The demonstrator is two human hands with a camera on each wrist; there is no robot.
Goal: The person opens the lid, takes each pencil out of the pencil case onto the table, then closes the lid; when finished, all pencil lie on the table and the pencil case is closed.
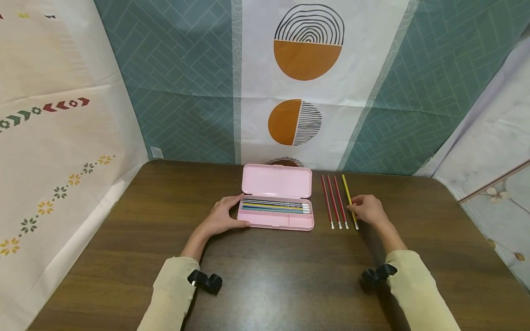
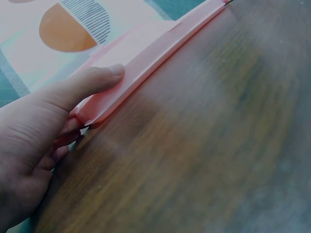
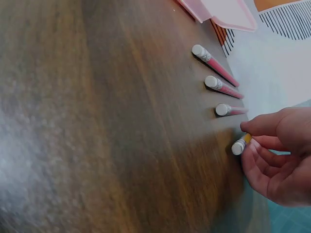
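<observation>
A pink pencil case (image 1: 269,225) lies with its lid (image 1: 276,180) folded back, and several pencils (image 1: 273,205) rest side by side in its long rear compartment. My left hand (image 1: 222,215) holds the case's left end, with the thumb (image 2: 99,80) along the front wall and the other fingers round the side. To the right of the case, my right hand (image 1: 367,209) pinches a yellow pencil (image 1: 347,189) between thumb and fingers. That pencil's white eraser (image 3: 238,147) points toward me. Three red pencils (image 1: 333,202) lie in a row between the yellow pencil and the case.
The brown wooden table (image 1: 281,280) ends at a patterned cloth backdrop (image 1: 186,92) just behind the case. A cream cloth (image 1: 62,151) hangs at the left, a pale one (image 1: 488,184) at the right. Two small front compartments of the case hold nothing visible.
</observation>
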